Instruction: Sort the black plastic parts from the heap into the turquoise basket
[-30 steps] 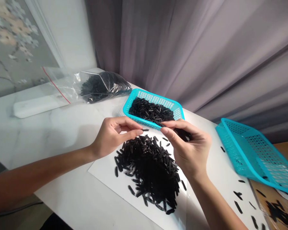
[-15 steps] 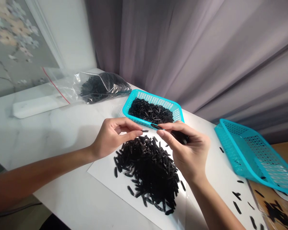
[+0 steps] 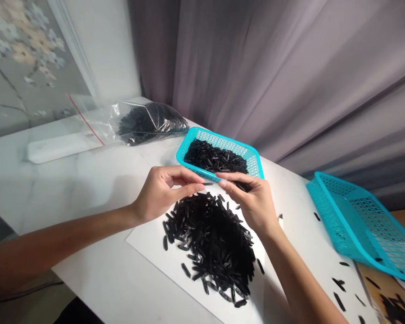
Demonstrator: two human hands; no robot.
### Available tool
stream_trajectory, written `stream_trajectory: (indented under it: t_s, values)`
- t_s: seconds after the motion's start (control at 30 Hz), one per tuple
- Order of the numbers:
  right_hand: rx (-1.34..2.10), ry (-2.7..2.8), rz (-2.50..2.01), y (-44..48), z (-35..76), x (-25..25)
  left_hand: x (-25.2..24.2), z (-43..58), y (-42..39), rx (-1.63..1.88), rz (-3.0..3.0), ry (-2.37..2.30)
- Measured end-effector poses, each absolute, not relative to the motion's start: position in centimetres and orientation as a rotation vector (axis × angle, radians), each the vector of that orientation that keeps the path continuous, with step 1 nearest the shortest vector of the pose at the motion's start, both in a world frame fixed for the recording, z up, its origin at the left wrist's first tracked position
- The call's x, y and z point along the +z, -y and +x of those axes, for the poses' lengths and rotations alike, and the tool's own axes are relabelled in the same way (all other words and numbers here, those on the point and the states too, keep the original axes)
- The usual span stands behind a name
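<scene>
My left hand (image 3: 168, 189) pinches a small black piece (image 3: 208, 183) between thumb and fingertips, above the top of a pile of black pieces (image 3: 216, 243) on a white sheet (image 3: 175, 283). Close by on the right is my right hand (image 3: 248, 193), thumb and index finger apart at the tips; dark pieces show beneath its curled fingers, in its palm area. Just behind both hands stands a turquoise basket (image 3: 260, 166) partly filled with similar black pieces.
A clear bag (image 3: 155, 123) of dark pieces lies at the back left beside a white block (image 3: 60, 147). Another turquoise basket (image 3: 337, 225) stands at the right. Loose black pieces (image 3: 339, 301) are scattered near it. A grey curtain (image 3: 256, 67) hangs behind.
The dark piece between my right thumb and index finger is no longer seen there. My right hand has turned slightly and moved a little left. The view has shifted slightly.
</scene>
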State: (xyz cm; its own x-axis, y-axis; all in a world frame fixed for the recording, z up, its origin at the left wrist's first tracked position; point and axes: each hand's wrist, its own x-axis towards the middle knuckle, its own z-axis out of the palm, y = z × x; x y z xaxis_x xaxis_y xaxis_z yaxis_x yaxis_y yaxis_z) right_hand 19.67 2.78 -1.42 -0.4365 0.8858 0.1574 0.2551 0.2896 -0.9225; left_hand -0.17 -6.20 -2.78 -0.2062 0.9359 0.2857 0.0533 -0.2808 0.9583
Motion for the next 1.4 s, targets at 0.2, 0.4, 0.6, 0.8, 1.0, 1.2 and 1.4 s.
stream_trajectory:
  t_s: [0.2,0.4,0.6,0.8,1.0,1.2,1.4]
  values:
    - [1.179,1.921,-0.839,-0.1,18.7,0.3,-2.8,-0.1,6.4,1.597,1.436,-1.197]
    - [1.167,1.940,-0.833,-0.3,18.9,0.3,-2.8,-0.2,6.5,1.603,1.452,-1.173]
    - [1.181,1.921,-0.831,-0.5,19.1,-0.1,-2.9,0.0,6.4,1.604,1.392,-1.123]
    - [1.165,1.905,-0.832,-0.5,19.0,-0.5,-2.5,-0.2,6.5,1.588,1.347,-1.114]
    - [0.499,1.817,-1.060,-5.2,19.5,-1.4,-3.6,-0.4,5.7,1.358,1.432,-1.295]
    - [0.561,1.921,-1.151,-6.8,20.6,-1.9,-3.2,-4.8,3.2,1.047,1.716,-1.529]
    - [0.880,2.385,-0.934,-0.4,20.8,-3.2,-2.7,-11.3,2.0,0.136,1.955,-1.417]
